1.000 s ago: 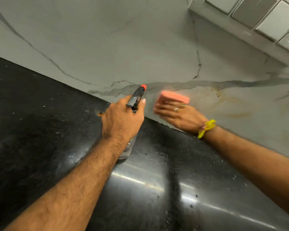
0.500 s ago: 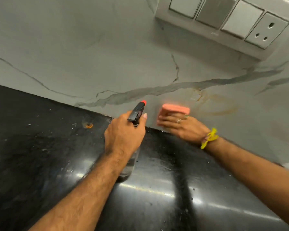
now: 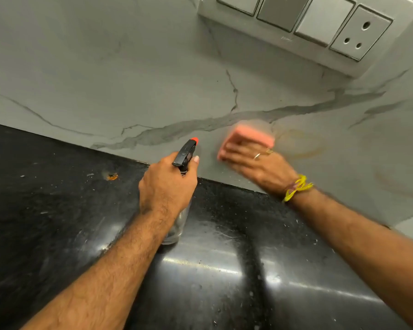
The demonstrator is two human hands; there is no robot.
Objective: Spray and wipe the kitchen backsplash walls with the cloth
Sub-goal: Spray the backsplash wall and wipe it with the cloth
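Observation:
The grey marble-look backsplash (image 3: 105, 67) meets a black countertop (image 3: 45, 210). My left hand (image 3: 166, 186) grips a clear spray bottle (image 3: 185, 152) with a black trigger head and an orange nozzle that points at the wall; its base stands on the counter. My right hand (image 3: 255, 166), blurred by motion, presses a pink cloth (image 3: 250, 135) flat against the wall with straight fingers, just above the counter edge. Brownish ring stains (image 3: 301, 144) mark the wall right of the cloth.
A switch and socket panel (image 3: 308, 27) sticks out from the wall at the upper right, above the cloth. A small orange spot (image 3: 112, 176) lies on the counter near the wall, left of the bottle. The counter surface shines wet below my hands.
My right hand has slid the cloth a little up and to the right along the wall. My left hand keeps the bottle where it was. The view has tilted upward.

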